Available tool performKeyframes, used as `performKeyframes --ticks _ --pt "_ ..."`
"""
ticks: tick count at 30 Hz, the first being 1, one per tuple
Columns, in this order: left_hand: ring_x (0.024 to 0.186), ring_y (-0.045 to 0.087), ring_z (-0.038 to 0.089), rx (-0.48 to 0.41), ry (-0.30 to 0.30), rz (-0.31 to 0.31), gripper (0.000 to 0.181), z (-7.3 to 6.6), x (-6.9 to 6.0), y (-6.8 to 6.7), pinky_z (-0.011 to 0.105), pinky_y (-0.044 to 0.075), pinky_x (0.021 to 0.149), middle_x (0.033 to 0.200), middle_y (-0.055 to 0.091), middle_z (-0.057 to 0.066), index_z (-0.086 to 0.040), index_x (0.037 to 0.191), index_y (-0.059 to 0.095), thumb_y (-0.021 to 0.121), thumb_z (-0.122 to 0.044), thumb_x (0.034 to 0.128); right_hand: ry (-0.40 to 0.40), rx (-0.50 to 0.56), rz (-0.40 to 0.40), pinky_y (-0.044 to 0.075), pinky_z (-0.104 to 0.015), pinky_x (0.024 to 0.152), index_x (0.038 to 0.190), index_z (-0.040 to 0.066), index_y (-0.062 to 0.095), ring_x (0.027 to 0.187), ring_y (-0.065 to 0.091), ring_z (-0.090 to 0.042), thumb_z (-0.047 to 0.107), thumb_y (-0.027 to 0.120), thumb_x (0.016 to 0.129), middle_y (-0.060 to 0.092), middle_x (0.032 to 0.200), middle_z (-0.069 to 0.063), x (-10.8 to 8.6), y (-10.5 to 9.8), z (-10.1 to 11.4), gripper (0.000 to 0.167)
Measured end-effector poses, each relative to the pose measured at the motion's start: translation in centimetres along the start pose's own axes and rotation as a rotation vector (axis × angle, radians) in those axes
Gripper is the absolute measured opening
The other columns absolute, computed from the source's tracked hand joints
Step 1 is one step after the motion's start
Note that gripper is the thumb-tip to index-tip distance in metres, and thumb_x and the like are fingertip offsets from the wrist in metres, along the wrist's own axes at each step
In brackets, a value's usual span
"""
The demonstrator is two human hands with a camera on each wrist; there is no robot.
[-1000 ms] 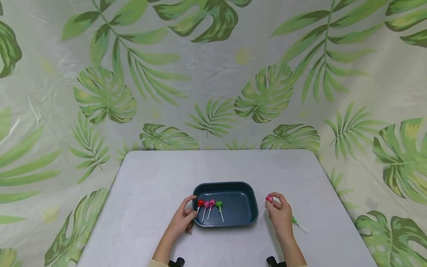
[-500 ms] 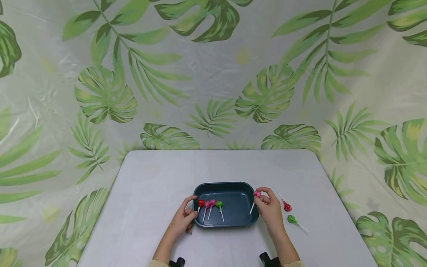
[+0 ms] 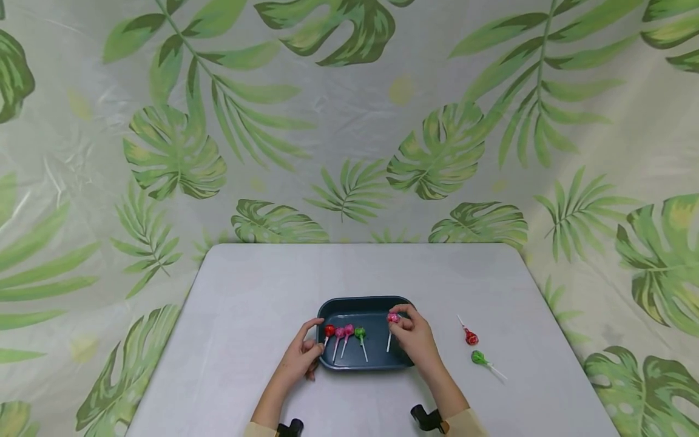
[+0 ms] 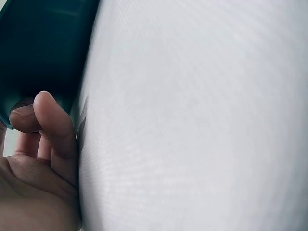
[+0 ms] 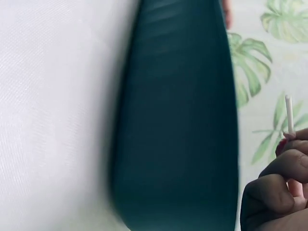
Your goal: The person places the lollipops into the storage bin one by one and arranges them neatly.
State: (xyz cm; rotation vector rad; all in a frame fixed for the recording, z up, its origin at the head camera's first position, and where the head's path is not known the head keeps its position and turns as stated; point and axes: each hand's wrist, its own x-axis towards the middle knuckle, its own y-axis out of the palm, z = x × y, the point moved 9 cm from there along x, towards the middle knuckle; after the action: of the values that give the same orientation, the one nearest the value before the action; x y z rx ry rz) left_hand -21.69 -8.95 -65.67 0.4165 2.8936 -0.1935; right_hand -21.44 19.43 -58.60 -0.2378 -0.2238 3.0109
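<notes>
My right hand (image 3: 417,338) pinches a pink lollipop (image 3: 393,317) by its candy head, above the right part of the dark blue tray (image 3: 377,367). Its white stick points down in the head view. At the tray's left end, my left hand (image 3: 299,359) holds the rim between thumb and fingers. Inside the tray, a red lollipop (image 3: 329,330), two pink lollipops (image 3: 349,329) and a green lollipop (image 3: 359,332) lie in a row, sticks toward me. In the right wrist view the held lollipop's stick (image 5: 289,115) shows beside the tray's outer wall (image 5: 175,120).
On the white table (image 3: 262,285), right of the tray, lie another red lollipop (image 3: 471,337) and another green lollipop (image 3: 478,357). Behind the table hangs a leaf-patterned cloth (image 3: 349,121).
My right hand has carried the pink lollipop leftward from the table to over the tray, uncovering the red and green lollipops on the right. My left hand stays at the rim.
</notes>
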Motion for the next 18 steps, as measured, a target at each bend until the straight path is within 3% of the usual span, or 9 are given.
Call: performKeyframes --ticks 18 --pt "0.047 0.048 0.017 0.012 0.008 0.003 0.06 0.1 0.1 0.1 0.026 0.05 0.044 0.069 0.05 0.003 -0.033 0.156 0.044 0.065 -0.015 0.1024 0.018 -0.205 0.274 0.033 -0.02 0.05 0.124 0.011 0.064 0.052 0.039 -0.01 0.013 0.069 0.097 0.05 0.065 0.004 2.5 4.9 -2.0 0.028"
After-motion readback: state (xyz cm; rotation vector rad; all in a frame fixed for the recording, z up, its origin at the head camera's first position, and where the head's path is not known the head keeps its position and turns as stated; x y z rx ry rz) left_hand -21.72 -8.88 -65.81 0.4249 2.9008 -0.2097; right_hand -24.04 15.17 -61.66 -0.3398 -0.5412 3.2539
